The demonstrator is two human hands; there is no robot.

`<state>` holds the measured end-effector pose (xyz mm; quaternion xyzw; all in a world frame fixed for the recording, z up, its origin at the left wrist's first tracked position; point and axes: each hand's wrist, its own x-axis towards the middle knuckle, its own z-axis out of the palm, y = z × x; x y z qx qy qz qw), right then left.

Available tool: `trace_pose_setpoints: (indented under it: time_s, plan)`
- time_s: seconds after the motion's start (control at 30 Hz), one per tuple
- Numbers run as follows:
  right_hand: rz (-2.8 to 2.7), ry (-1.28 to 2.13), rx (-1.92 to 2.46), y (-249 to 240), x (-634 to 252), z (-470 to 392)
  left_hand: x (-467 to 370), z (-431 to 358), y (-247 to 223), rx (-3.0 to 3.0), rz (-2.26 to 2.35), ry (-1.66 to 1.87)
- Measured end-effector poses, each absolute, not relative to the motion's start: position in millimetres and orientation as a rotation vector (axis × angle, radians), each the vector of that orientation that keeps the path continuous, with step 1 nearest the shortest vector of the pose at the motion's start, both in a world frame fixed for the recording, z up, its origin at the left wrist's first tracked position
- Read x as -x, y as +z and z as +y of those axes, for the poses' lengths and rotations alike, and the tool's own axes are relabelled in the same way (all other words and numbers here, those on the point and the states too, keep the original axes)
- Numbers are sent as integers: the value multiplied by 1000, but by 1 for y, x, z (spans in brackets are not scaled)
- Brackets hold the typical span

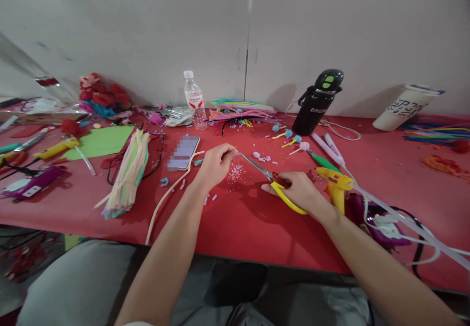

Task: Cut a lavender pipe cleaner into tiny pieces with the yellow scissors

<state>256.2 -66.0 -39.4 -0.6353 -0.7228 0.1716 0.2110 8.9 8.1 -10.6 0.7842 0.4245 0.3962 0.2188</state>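
My right hand is closed on scissors with yellow and red handles, their blades pointing up and left. The blade tips lie at the fingertips of my left hand, which is pinched on a pale pipe cleaner. That pipe cleaner trails from the hand down to the front edge of the table. Under the blades, small pale trimmings lie scattered on the red table. Short lilac pieces rest just beyond the scissors.
A bundle of pipe cleaners and a phone lie left. Behind stand a water bottle and a black flask. A yellow glue gun with cables is beside my right forearm. A white cup leans at the back right.
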Motion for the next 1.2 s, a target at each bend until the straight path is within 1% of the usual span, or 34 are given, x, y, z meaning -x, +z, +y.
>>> trace_pose_setpoints:
  time_s: [1.2]
  plan:
    - [-1986, 535, 1675, -40, -259, -63, -8, 9, -12, -2211, 1193, 1116]
